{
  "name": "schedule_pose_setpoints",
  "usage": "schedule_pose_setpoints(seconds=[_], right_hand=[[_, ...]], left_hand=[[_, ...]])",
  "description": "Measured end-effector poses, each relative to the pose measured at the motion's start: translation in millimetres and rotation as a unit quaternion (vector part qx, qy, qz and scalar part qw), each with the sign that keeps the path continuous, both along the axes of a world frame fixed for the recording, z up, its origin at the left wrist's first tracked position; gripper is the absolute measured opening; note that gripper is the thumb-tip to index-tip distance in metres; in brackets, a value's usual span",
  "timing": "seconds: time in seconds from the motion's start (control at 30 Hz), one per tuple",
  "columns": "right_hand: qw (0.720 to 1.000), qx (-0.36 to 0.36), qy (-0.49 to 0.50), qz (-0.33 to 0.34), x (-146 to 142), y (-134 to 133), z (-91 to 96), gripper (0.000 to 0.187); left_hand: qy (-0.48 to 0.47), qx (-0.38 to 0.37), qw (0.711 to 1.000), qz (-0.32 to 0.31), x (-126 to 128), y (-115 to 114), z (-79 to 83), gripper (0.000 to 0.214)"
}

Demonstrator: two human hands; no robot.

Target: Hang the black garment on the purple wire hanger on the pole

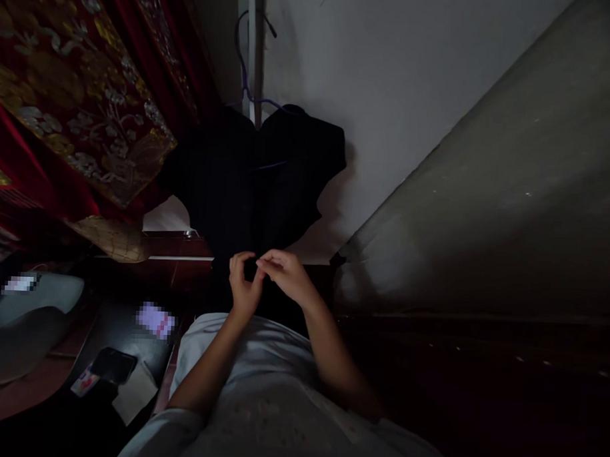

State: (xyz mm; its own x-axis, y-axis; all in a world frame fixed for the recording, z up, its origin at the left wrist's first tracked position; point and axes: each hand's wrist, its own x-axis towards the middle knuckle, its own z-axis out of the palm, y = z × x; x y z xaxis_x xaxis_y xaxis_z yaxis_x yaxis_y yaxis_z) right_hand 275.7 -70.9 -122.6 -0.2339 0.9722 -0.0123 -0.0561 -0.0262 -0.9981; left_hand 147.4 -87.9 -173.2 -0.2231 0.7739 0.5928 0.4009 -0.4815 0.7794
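Note:
A black garment (286, 181) hangs on a purple wire hanger (244, 86) in front of me, open down its middle. At its lower front edge my left hand (244, 283) is closed, with curled fingers and the thumb against the dark cloth. My right hand (286, 273) pinches at the same spot, thumb and forefinger together, its fingertips meeting those of the left. Both seem to grip the garment's edge, but any small part between the fingertips is too dark to make out.
A red cloth with gold and silver embroidery (90, 81) hangs at the left. On a dark seat (131, 339) below it lie a black phone (113, 366), a pale paper (135, 394) and a blurred purple item (156, 320). A grey slanted surface (485, 215) stands at the right.

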Motion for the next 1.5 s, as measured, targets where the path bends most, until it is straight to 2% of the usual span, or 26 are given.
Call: schedule_pose_setpoints(seconds=[0.1,0.17,0.27,0.37,0.43,0.5,0.57,0.63,0.7,0.73,0.8,0.83,0.9,0.97,1.03,1.1,1.2,1.23,1.3,1.37,1.4,1.47,1.5], right_hand=[[0.995,-0.079,0.060,0.009,-6,-3,3.2,0.031],[0.982,-0.138,0.127,0.014,-9,2,5.3,0.034],[0.963,-0.159,0.216,-0.009,-10,26,19.2,0.033],[0.961,-0.091,0.253,-0.063,-8,62,60.9,0.027],[0.962,-0.024,0.257,-0.088,-7,84,102.1,0.025],[0.965,0.001,0.248,-0.089,-8,98,143.0,0.026],[0.965,0.016,0.247,-0.083,-13,104,172.5,0.030],[0.965,0.042,0.244,-0.083,-18,105,185.2,0.033],[0.967,0.081,0.223,-0.093,-21,102,183.8,0.032],[0.968,0.098,0.207,-0.103,-21,100,180.2,0.031],[0.969,0.120,0.176,-0.123,-18,96,172.4,0.029],[0.970,0.127,0.165,-0.129,-17,94,169.4,0.029],[0.969,0.146,0.147,-0.136,-13,92,166.3,0.030],[0.961,0.192,0.125,-0.155,-10,94,164.9,0.030],[0.948,0.242,0.100,-0.183,-9,100,161.2,0.032],[0.941,0.269,0.074,-0.192,-11,112,152.3,0.032],[0.942,0.281,0.049,-0.175,-20,134,128.9,0.029],[0.944,0.280,0.046,-0.170,-24,140,119.4,0.029],[0.951,0.256,0.040,-0.169,-31,147,100.2,0.029],[0.964,0.200,0.033,-0.174,-35,141,83.1,0.030],[0.970,0.163,0.042,-0.176,-36,134,76.0,0.030],[0.974,0.100,0.096,-0.177,-37,110,65.1,0.031],[0.972,0.080,0.136,-0.172,-37,95,61.3,0.033]], left_hand=[[-0.015,-0.023,1.000,-0.010,-2,6,0.4,0.017],[0.000,-0.024,1.000,-0.014,-6,10,1.9,0.017],[0.031,-0.025,0.999,-0.019,-14,12,-0.5,0.014],[0.034,-0.055,0.998,-0.016,-20,11,-11.7,0.016],[0.029,-0.070,0.997,-0.018,-22,11,-20.6,0.016],[0.024,-0.074,0.997,-0.018,-23,13,-25.8,0.017],[0.031,-0.071,0.997,-0.024,-24,18,-22.7,0.018],[0.050,-0.066,0.995,-0.054,-27,27,-6.8,0.015],[0.073,-0.048,0.991,-0.099,-30,39,25.1,0.011],[0.076,-0.033,0.990,-0.118,-32,46,46.8,0.019],[0.046,0.015,0.989,-0.142,-34,64,97.9,0.038],[0.014,0.033,0.987,-0.156,-34,74,124.5,0.041],[-0.051,0.033,0.981,-0.184,-33,96,172.1,0.033],[-0.076,0.025,0.977,-0.196,-32,117,204.1,0.013],[-0.126,0.042,0.980,-0.147,-31,132,218.3,0.025],[-0.144,0.045,0.983,-0.109,-29,137,220.9,0.033],[-0.048,0.027,0.989,-0.140,-24,129,223.0,0.020],[-0.001,0.043,0.988,-0.147,-25,125,226.5,0.017],[0.074,0.121,0.982,-0.128,-32,120,237.5,0.012],[0.079,0.221,0.970,-0.062,-52,123,248.6,0.008],[0.047,0.255,0.965,-0.026,-66,127,251.1,0.011],[-0.054,0.263,0.963,0.027,-100,137,243.9,0.037],[-0.114,0.238,0.964,0.034,-116,141,232.6,0.046]])
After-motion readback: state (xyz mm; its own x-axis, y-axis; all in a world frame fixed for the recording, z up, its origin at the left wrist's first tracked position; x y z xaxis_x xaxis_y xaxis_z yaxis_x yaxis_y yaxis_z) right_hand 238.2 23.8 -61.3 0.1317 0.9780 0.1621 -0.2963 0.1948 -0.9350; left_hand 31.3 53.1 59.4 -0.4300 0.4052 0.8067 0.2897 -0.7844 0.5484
